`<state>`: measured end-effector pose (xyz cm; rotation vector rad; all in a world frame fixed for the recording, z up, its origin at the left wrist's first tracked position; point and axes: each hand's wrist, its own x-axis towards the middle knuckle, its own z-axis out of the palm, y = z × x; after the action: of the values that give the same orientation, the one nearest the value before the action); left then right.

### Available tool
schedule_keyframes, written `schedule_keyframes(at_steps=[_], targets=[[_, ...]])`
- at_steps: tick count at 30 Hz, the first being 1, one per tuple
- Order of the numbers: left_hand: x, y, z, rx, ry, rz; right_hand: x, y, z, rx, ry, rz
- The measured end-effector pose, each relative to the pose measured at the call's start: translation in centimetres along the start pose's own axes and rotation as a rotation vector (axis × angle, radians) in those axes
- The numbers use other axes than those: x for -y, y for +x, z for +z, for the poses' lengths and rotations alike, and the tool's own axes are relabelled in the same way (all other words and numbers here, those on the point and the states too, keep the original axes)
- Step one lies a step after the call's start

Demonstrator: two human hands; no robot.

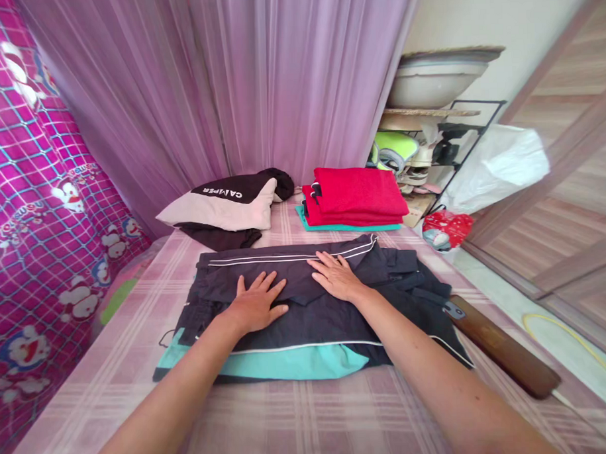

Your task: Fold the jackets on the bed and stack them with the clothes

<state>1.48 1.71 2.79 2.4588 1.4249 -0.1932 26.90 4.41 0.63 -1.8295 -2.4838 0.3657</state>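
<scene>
Dark garment (311,319) lies directly under both hands, long axis left-right across the bed (300,419). Left hand (256,303) is flat, palm down, fingers spread, left of centre. Right hand (337,277) is the same, slightly further out, fingertips near the white piping (264,259). Both touch the cloth, neither nearer. Teal panel (292,363) is at the near hem.

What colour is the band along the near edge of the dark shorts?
Teal band, bordered by thin white piping; head view shows it.

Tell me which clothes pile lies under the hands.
The dark garment with teal trim: the left hand and right hand lie flat on it. The red stack and CAMPER top sit beyond, untouched.
</scene>
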Motion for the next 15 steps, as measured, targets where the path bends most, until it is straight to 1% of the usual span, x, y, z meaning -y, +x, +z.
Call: schedule_keyframes(at_steps=[1,2,3,6,7,8,10,12,15], targets=[[0.3,0.0,-0.4,0.022,-0.022,-0.003,-0.3,0.0,0.0,0.001,0.007,0.009],[0.7,0.0,-0.8,0.017,-0.039,-0.014,-0.3,0.0,-0.1,-0.004,0.013,0.014],[1.2,0.2,-1.1,-0.016,-0.047,-0.037,-0.1,0.0,-0.4,-0.019,0.019,0.016],[2.7,1.4,-1.5,-0.212,0.021,-0.171,2.0,0.2,-1.1,-0.111,0.032,-0.016],[3.2,1.8,-1.3,-0.254,0.057,-0.220,3.0,0.4,-1.1,-0.137,0.034,-0.045],[3.7,2.3,-1.1,-0.271,0.086,-0.264,3.9,0.6,-1.0,-0.143,0.033,-0.080],[4.5,3.1,-0.4,-0.255,0.114,-0.320,5.5,0.9,-0.5,-0.103,0.023,-0.148],[5.0,3.6,0.3,-0.228,0.118,-0.337,6.2,1.0,0.3,-0.041,0.008,-0.199],[5.6,3.9,0.7,-0.223,0.121,-0.330,5.4,0.8,1.1,-0.009,-0.009,-0.259]])
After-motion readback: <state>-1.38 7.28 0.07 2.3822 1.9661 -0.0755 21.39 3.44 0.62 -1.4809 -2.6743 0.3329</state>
